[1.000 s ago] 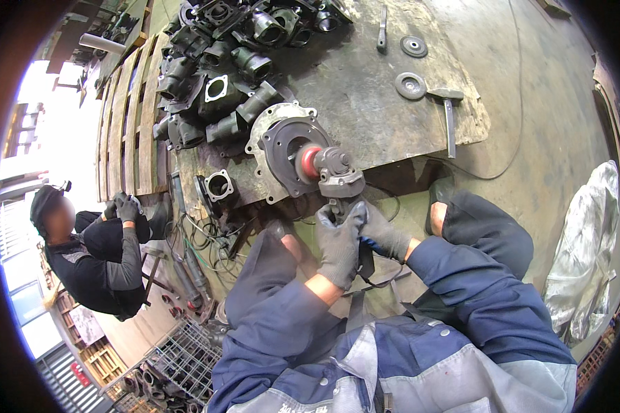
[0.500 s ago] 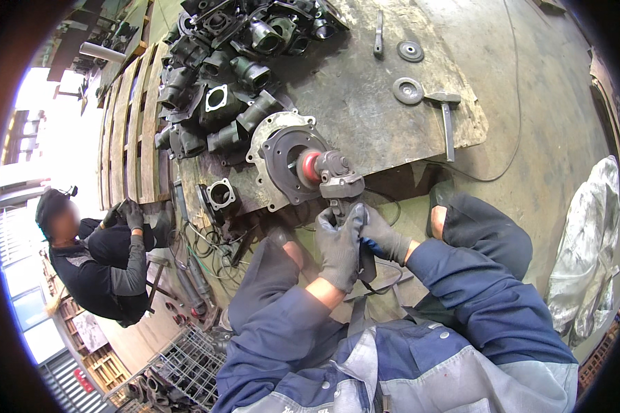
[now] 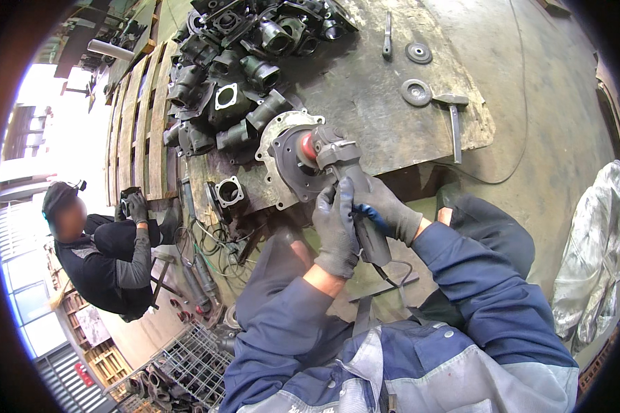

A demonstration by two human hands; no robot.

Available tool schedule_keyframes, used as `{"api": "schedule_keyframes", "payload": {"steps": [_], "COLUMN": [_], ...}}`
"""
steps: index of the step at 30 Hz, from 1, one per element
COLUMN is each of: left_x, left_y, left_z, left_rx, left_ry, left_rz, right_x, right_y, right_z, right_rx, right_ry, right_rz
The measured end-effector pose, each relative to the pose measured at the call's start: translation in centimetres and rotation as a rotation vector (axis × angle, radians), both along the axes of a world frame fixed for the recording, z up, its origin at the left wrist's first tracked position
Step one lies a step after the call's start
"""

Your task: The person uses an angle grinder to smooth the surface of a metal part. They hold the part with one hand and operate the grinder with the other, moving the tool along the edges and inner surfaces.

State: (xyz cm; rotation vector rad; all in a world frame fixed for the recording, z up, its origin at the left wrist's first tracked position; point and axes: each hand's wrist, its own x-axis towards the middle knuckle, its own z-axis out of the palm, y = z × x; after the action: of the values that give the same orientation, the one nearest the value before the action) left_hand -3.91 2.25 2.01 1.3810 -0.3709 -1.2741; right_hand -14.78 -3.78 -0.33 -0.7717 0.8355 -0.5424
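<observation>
Left hand (image 3: 335,230) and right hand (image 3: 389,208) grip the grinder (image 3: 341,153) mid-frame, red disc (image 3: 308,146) at the dark flange (image 3: 291,173) near the board (image 3: 410,146)'s lower edge (floor (image 3: 561,103) stretching wide, upper right).

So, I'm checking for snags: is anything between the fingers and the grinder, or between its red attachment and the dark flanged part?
Only the gloves: the left fingers and right fingers are on the grinder. Nothing visible stands between its red attachment and the dark flanged part; contact is unclear.

Fisheye view from the wearer's head, steeply downward, near above left hand (image 3: 335,230) and right hand (image 3: 390,212)
</observation>
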Motion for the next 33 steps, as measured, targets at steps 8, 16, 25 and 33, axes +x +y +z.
{"api": "schedule_keyframes", "payload": {"steps": [8, 16, 25, 33], "left_x": [0.7, 0.5, -1.3, -2.5], "left_y": [1.2, 0.3, 3.1, 6.4], "left_z": [-0.6, 0.5, -1.3, -1.0], "left_rx": [-0.276, -0.257, 0.034, 0.133], "left_ry": [-0.531, -0.394, 0.057, -0.153], "left_rz": [-0.103, -0.024, 0.102, -0.053], "right_x": [0.1, 0.3, -0.9, -3.6], "right_y": [-0.5, -1.0, 3.0, 6.7], "right_z": [0.8, 0.8, -2.8, -2.4], "right_rx": [-0.055, -0.077, -0.360, -0.123], "right_ry": [0.020, -0.029, 0.141, 0.058], "right_rz": [0.113, 0.056, 0.089, 0.137]}}
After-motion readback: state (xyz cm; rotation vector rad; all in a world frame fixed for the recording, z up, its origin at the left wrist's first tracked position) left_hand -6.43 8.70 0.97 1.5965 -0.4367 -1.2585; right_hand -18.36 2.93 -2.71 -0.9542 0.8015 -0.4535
